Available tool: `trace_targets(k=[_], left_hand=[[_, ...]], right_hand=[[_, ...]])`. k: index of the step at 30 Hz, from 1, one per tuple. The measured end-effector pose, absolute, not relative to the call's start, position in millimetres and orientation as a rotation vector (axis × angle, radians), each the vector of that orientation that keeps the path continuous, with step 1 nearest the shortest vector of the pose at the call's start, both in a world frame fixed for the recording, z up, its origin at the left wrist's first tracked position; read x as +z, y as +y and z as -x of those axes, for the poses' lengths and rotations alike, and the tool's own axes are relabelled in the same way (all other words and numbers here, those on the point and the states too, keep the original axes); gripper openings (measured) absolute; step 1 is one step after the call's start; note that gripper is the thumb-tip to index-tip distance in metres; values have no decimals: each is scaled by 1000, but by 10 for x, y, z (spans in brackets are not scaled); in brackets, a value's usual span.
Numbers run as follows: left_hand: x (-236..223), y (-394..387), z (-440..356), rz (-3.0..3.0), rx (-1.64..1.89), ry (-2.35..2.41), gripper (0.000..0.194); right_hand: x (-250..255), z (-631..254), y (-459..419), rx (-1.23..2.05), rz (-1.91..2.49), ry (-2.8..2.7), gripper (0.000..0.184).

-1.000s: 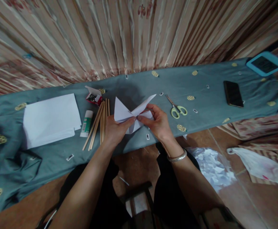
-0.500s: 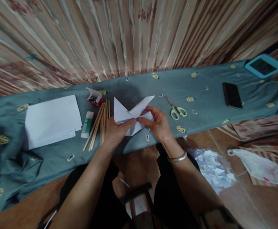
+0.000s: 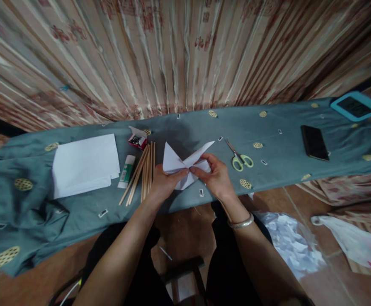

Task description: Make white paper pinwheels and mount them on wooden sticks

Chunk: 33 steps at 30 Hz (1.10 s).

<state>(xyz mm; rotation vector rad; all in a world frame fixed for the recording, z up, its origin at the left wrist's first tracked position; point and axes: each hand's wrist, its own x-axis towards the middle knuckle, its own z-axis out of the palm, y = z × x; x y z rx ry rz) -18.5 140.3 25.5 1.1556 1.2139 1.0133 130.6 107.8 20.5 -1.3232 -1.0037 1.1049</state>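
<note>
A white paper pinwheel (image 3: 174, 160), with pointed blades fanning out, is held between both hands above the near side of the cloth-covered table. My left hand (image 3: 166, 180) grips its left side, thumb pressed by the centre. My right hand (image 3: 216, 175) pinches it from the right, thumb also at the centre; the fingers behind the paper are partly hidden. Just left of my left hand lie several wooden sticks (image 3: 140, 174). Beside them is a glue stick (image 3: 126, 171), and behind them an open small box of pins or similar metal bits (image 3: 138, 138).
White paper sheets (image 3: 85, 165) lie at the left on the green cloth (image 3: 191, 127). Green-handled scissors (image 3: 241, 160), a phone (image 3: 314, 143) and a blue-framed device (image 3: 356, 106) lie to the right. A clear bag of paper scraps (image 3: 293, 244) and a white plastic bag (image 3: 354, 244) are on the floor.
The camera view has shifted, so the whole scene sits slightly lower and further right. Both hands keep their hold on the paper pinwheel, with little visible change in their grip.
</note>
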Motion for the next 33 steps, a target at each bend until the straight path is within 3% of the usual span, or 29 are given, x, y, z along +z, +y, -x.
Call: trace_targets(k=[8,22,33], left_hand=[[228,1377,181,-1035,1023,1202,22],[256,1242,364,-1020,833,1180,24],[328,1300,649,-984,1019,1057,43]], right_hand=[[230,-1287,1051,1061,1349,-1010,32],[237,-1261,935,1268,1346,-962,36],[304,-1400,920,1148,1389,-919,39]])
